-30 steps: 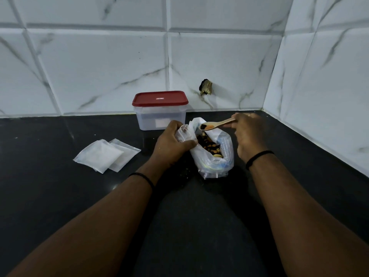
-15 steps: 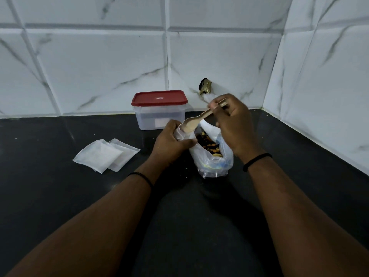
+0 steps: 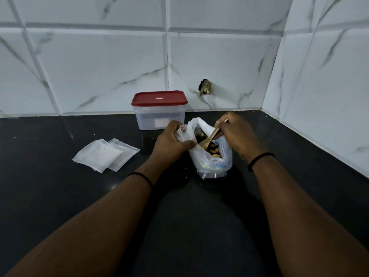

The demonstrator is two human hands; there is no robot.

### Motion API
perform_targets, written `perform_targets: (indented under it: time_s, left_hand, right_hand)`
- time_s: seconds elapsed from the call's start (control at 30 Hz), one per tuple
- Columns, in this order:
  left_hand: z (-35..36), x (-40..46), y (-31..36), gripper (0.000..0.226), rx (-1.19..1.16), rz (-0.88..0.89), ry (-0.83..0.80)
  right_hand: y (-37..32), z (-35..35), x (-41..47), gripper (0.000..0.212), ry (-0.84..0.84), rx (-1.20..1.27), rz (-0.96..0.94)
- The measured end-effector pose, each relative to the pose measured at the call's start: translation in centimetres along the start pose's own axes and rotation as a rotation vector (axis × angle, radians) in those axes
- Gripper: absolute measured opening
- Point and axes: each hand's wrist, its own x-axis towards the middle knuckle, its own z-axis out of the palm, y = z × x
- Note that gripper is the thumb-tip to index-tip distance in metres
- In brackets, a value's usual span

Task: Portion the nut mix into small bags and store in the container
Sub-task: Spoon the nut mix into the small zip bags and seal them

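left hand (image 3: 171, 145) fingers grip the nut bag (image 3: 209, 156) rim; right hand (image 3: 234, 132) fingers pinch a wooden spoon (image 3: 209, 139) dipped into the nuts. lidded container (image 3: 159, 110) just behind, small bags (image 3: 105, 155) left.

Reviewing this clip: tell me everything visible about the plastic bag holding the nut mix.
The plastic bag is thin, clear and crumpled, standing upright on the black counter in front of the red-lidded container. Its mouth is open, with the nut mix visible inside. The left hand grips the bunched rim on one side; the right hand holds a wooden spoon whose bowl dips into the nuts.
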Motion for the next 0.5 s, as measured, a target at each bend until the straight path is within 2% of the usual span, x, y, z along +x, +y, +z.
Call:
perform_targets:
  time_s: [0.4, 0.5]
  left_hand:
    - [-0.1, -0.1, 0.0, 0.043, -0.033, 0.026, 0.026]
    - [-0.1, -0.1, 0.1, 0.045, -0.045, 0.020, 0.022]
  right_hand:
    - [0.4, -0.4, 0.6, 0.015, 0.269, 0.420, 0.309]
    - [-0.6, -0.5, 0.0, 0.016, 0.295, 0.543, 0.321]
